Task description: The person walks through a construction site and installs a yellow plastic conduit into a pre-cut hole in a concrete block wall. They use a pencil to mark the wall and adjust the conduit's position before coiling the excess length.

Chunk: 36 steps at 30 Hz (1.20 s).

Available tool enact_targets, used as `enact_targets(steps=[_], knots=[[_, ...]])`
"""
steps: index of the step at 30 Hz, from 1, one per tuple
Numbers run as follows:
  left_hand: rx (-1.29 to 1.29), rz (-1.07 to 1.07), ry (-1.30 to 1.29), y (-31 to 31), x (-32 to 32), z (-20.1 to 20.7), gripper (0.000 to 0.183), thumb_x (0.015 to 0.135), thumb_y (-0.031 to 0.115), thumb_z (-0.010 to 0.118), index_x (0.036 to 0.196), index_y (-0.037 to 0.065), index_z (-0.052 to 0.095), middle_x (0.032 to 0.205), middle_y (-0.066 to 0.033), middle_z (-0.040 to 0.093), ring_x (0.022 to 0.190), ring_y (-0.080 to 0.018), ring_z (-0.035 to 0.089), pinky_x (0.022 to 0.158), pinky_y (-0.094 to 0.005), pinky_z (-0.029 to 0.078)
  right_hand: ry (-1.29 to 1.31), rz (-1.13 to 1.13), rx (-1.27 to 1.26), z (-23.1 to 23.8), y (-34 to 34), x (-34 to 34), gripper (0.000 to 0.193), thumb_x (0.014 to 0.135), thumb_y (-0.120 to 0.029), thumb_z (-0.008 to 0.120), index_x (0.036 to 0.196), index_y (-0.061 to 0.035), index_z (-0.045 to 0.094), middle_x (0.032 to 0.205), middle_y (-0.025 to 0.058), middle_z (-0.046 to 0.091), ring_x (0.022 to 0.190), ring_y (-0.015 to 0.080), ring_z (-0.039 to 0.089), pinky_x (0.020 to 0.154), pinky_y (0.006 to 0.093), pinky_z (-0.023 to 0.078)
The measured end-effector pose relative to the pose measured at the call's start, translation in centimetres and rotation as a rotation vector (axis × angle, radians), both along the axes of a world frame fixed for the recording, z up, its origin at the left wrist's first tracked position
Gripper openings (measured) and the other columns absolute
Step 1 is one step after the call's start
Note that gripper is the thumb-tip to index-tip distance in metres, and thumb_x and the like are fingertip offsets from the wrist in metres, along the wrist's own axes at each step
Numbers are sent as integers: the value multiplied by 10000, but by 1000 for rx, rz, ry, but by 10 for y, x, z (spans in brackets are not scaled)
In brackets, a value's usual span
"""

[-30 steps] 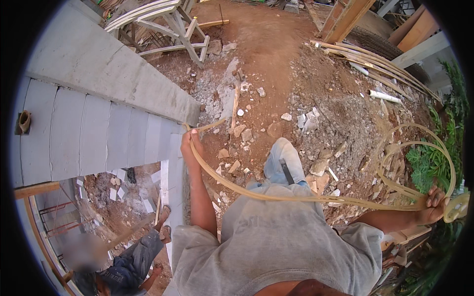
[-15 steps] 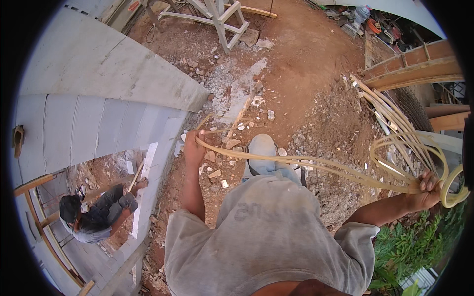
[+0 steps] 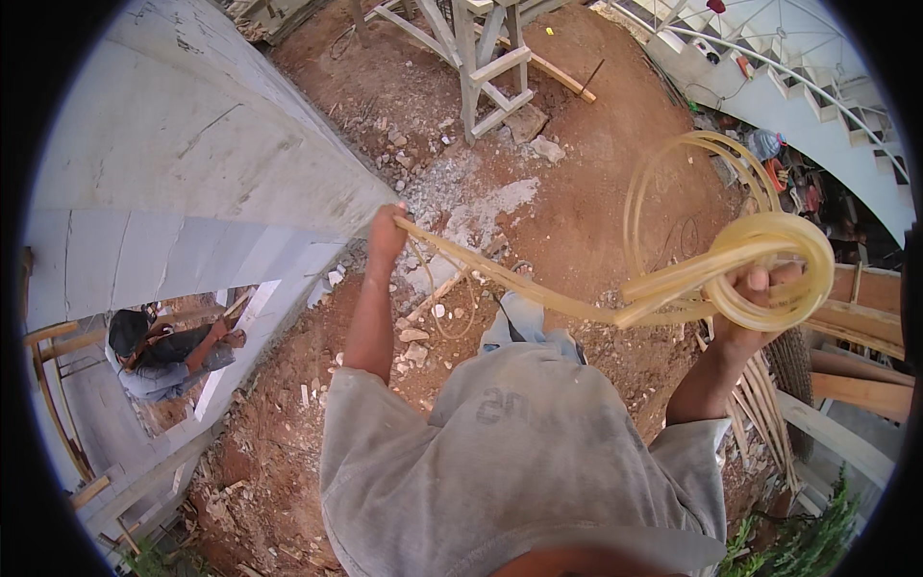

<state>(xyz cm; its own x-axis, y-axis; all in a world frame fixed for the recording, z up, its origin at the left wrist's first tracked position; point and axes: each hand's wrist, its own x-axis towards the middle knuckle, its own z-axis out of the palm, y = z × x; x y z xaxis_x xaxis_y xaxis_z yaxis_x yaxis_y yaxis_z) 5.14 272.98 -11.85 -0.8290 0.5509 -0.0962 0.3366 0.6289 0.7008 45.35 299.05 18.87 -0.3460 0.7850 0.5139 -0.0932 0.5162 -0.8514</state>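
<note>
A long, translucent yellowish hose stretches between my two hands in several strands. My left hand, out ahead on the left near the wall's corner, is closed round one end of the strands. A thin loop of hose dangles below it. On the right, my right hand grips the hose, raised close to the camera. A tight coil circles its fingers, and wider loops stand out beyond it. Part of the right hand's fingers is hidden behind the coil.
A concrete wall rises on the left. Through its opening another person sits lower down. A wooden trestle stands ahead on reddish soil with rubble. Long thin strips lie at right, near planks; a staircase is far right.
My right hand has come up and forward, bringing the coil nearer the camera. Wide loops have swung out ahead of it. My left hand is a little farther forward, still holding the hose.
</note>
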Motion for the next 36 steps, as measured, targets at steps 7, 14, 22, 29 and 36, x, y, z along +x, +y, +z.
enact_targets(steps=[7,14,22,29,36], knots=[[-360,365,428,7,-220,29,873,799,438,860,1356,-117,481,1295,-351,590,1164,-491,606,949,-504,512,-264,205,58,2,101,-129,213,1041,-180,633,1158,-3,624,824,78,717,728,120,674,688,298,559],[214,238,-294,130,-29,-61,609,914,441,755,1244,-61,653,1089,-207,729,1033,-291,697,916,-404,528,232,436,-617,-85,170,-213,124,995,-125,650,980,-29,573,809,61,620,623,128,584,563,324,554],[331,308,-331,238,156,16,756,846,265,829,1438,-36,467,1355,-225,595,1250,-332,600,1044,-442,486,-326,804,-1183,-226,83,-251,272,876,-36,640,1142,14,607,876,27,618,748,93,576,684,279,512],[221,675,-293,184,172,-14,800,835,265,832,1465,-30,438,1391,-227,554,1264,-308,585,1044,-441,468,-482,1434,-837,-183,53,-282,478,892,-225,779,1256,6,571,999,87,679,906,160,650,816,375,534],[1021,484,-353,236,87,71,954,924,505,697,1553,-75,277,1504,-232,440,1404,-332,440,1183,-451,321,-531,1305,-648,-202,125,-352,409,905,-210,752,1170,17,539,900,138,695,837,207,691,729,375,548]])
